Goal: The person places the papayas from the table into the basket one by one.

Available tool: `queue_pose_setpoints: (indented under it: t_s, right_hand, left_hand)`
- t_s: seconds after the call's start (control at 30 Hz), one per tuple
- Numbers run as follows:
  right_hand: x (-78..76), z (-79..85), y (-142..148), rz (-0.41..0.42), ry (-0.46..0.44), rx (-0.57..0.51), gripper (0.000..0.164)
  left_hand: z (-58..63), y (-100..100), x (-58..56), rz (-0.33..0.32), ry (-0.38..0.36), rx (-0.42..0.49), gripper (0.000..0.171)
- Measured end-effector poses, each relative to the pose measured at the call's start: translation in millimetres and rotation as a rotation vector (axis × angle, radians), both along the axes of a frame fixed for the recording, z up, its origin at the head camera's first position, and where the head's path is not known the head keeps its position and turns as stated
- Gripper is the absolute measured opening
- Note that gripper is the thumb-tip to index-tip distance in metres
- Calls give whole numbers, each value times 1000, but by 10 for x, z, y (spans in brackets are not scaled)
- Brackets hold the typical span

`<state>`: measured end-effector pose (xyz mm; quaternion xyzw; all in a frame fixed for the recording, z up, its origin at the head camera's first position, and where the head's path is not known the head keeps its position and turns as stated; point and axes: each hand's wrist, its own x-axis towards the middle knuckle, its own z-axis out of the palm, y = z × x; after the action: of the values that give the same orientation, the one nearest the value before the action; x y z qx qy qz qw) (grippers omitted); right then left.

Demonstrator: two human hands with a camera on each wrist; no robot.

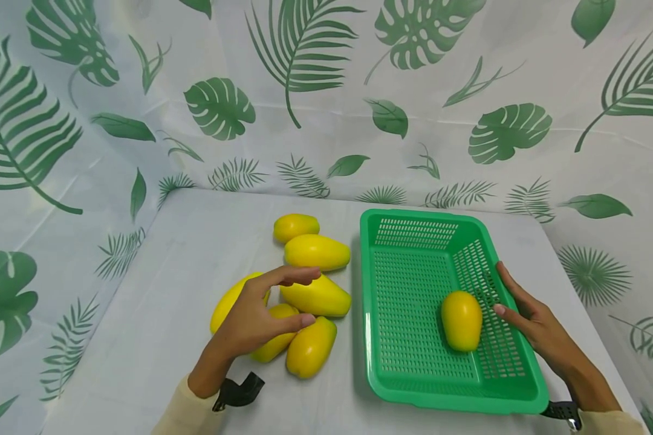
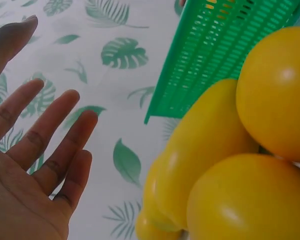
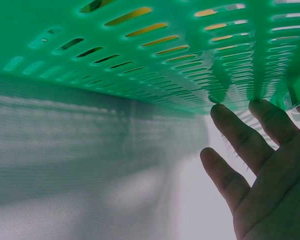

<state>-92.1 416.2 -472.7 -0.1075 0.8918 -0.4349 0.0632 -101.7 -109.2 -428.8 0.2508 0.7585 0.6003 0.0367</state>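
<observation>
Several smooth yellow papaya-like fruits lie in a cluster on the white cloth; the long upper fruit (image 1: 317, 252) and the front fruit (image 1: 311, 349) are plainest in the head view. Over this cluster hovers my left hand (image 1: 250, 317), thumb and fingers spread apart with nothing between them; it partly hides the fruits beneath. In the left wrist view, its palm (image 2: 20, 185) faces the camera beside the fruits. My right hand (image 1: 539, 329) grips the right side of a green perforated plastic basket (image 1: 408, 302), thumb over the rim, fingertips (image 3: 221, 112) against the outer wall. One yellow fruit (image 1: 462, 321) sits inside the basket.
A white cloth (image 1: 141, 338) covers the table. Behind and on both sides hangs a white curtain (image 1: 326, 139) printed with green leaves. The basket stands just right of the fruit cluster, with a narrow strip of cloth between them.
</observation>
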Motion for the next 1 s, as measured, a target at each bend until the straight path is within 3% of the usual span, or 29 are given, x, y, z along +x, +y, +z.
queue_pose_setpoints:
  t_s: [0.5,1.0]
  right_hand:
    - [0,7,1,15,0,-12,78]
    - [9,-11,3,12,6,-24,78]
  left_hand:
    - [-197,-391,-2,178,19,-121,65]
    - [-396,-637,20,287,18,-169,64]
